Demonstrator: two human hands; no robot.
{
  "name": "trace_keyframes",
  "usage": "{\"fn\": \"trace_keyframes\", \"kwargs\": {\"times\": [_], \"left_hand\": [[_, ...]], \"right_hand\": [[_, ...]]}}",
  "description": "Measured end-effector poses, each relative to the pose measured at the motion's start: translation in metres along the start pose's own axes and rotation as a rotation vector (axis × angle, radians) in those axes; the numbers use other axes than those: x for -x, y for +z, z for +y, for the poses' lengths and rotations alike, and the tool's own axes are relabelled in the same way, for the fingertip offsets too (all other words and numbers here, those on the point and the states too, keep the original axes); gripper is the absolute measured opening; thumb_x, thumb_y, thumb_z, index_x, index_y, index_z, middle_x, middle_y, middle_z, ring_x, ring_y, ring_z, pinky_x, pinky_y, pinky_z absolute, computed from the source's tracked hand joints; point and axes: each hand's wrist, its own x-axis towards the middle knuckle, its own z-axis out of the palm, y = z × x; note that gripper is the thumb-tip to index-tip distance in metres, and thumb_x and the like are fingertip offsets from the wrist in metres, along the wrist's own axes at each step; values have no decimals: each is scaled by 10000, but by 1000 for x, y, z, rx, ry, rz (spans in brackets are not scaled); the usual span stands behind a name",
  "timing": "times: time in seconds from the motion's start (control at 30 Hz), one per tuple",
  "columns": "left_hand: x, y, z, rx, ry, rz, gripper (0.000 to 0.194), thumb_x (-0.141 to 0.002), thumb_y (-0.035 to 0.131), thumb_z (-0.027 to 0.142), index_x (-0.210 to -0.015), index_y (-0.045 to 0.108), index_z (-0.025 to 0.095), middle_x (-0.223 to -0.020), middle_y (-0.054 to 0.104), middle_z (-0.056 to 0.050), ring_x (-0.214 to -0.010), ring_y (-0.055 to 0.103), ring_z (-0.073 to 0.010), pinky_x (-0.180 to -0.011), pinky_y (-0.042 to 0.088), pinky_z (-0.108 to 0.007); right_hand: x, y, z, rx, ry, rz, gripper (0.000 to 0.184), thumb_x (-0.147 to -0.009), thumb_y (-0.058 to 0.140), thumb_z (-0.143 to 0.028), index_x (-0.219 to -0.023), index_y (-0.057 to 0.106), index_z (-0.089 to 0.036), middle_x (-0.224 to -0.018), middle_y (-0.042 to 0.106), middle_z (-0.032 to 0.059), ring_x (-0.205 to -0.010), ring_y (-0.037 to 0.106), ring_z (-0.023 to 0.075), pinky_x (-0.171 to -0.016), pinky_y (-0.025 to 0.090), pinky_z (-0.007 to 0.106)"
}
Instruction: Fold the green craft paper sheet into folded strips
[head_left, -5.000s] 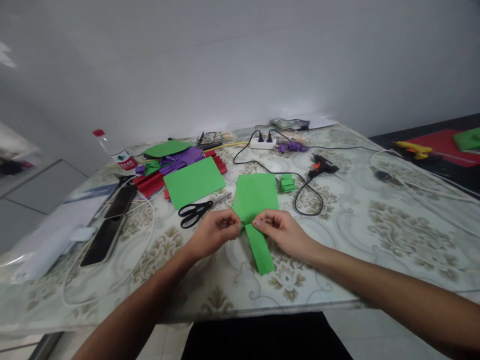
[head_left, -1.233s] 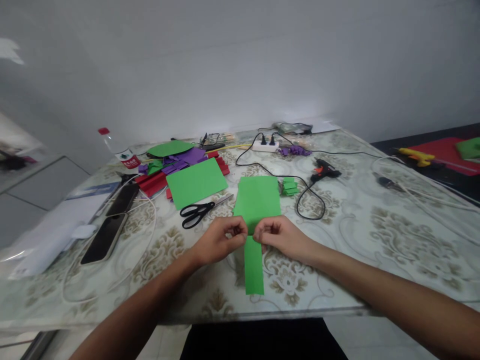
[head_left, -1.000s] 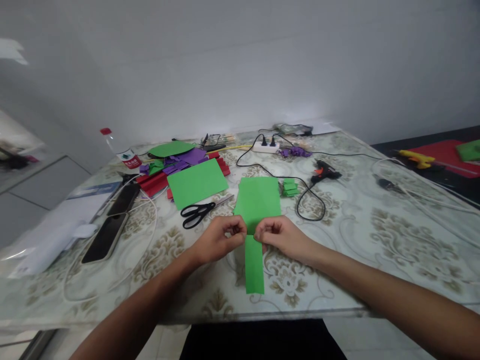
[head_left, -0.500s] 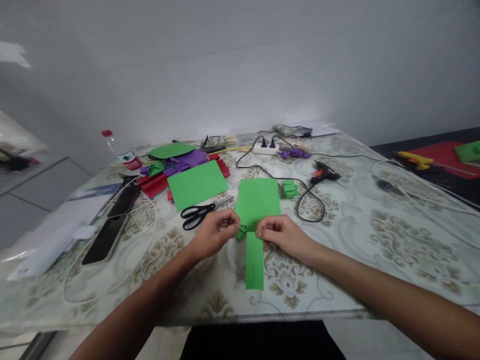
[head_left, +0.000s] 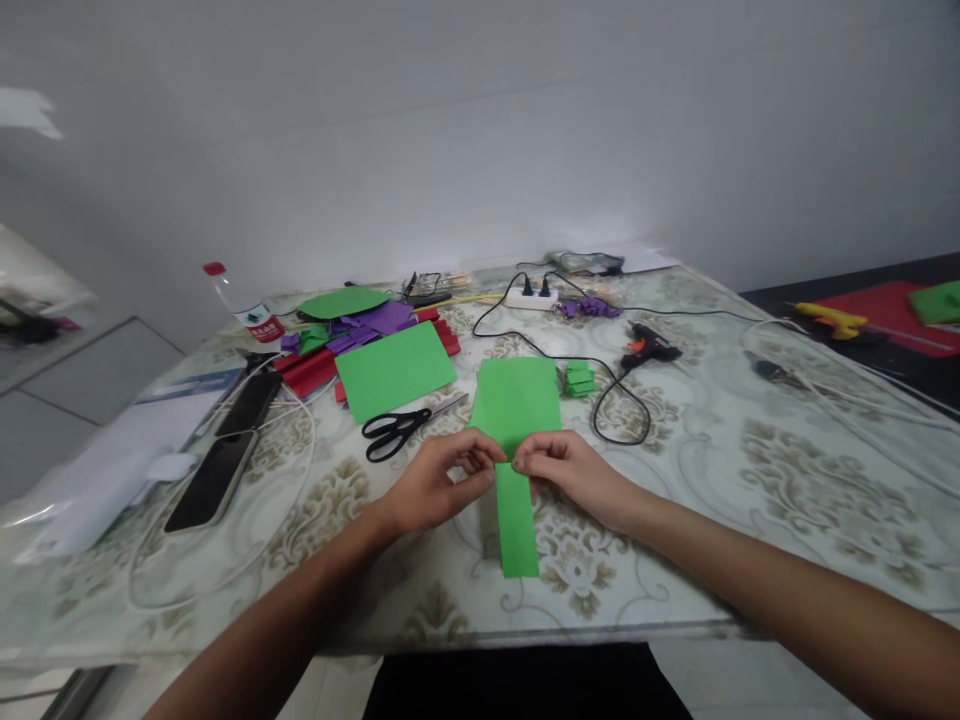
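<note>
A narrow green paper strip (head_left: 517, 530) hangs down from between my two hands toward the front of the table. My right hand (head_left: 574, 475) pinches its top right corner between thumb and forefinger. At the top left edge, my left hand (head_left: 442, 475) has its forefinger on the paper, with the thumb a little lower beside it. Just behind the fingers, a wider green paper sheet (head_left: 517, 395) lies flat. Black-handled scissors (head_left: 397, 430) rest left of that sheet, and a small stack of green folded paper pieces (head_left: 579, 378) sits at its right.
Another green sheet (head_left: 397, 370) overlaps red and purple paper scraps (head_left: 371, 325). A black glue gun (head_left: 649, 345) with a looping cord lies right, near a white power strip (head_left: 531, 297). Phones (head_left: 214, 480), a white cable and a bottle (head_left: 259, 318) stand left. A yellow tool (head_left: 832, 320) lies far right.
My left hand has moved right to the top of the strip. The strip's lower end has swung slightly right. A small green folded piece by my left fingers is now out of sight.
</note>
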Motion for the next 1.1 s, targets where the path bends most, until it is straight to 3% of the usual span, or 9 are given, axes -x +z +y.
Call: {"fn": "trace_keyframes", "kwargs": {"times": [0.23,0.43,0.63,0.83,1.0,1.1], "left_hand": [[0,0,1,-9,20,-14,160,-892,641,175,-1047,675,159,-861,672,-44,-773,605,-151,-719,478,-264],[-1,5,-5,-25,11,-2,187,-871,660,178,-1058,659,159,-848,661,-36,-763,607,-148,-710,488,-259],[-2,7,-10,-108,33,38,152,-898,636,211,-1039,670,163,-858,667,-37,-751,595,-144,-697,480,-253],[-5,10,-17,-140,8,119,116,-923,632,275,-874,625,171,-746,607,4,-681,562,-126,-631,434,-233],[-4,17,-23,82,-62,213,121,-910,642,246,-965,549,190,-803,616,4,-747,609,-132,-676,471,-235],[-4,18,-22,216,-65,249,163,-912,629,217,-972,478,206,-790,603,16,-716,604,-123,-651,475,-225]], "right_hand": [[0,0,1,-53,25,-5,230,-752,764,-381,-725,698,-162,-581,617,-11,-541,558,116,-568,417,246],[1,0,2,-38,58,2,256,-785,745,-418,-771,672,-174,-523,586,-33,-475,519,102,-490,361,221],[-1,1,5,-86,62,18,314,-757,774,-461,-764,678,-161,-570,611,-26,-501,544,102,-526,426,226],[-3,3,7,-161,105,1,332,-759,749,-472,-760,660,-152,-599,679,29,-558,634,135,-565,479,236],[-3,3,5,-256,74,19,256,-731,756,-370,-822,617,-175,-596,671,7,-575,657,153,-565,508,248],[-2,3,4,-192,-9,23,306,-729,782,-354,-914,616,-176,-623,668,-16,-576,640,141,-558,507,245]]}}
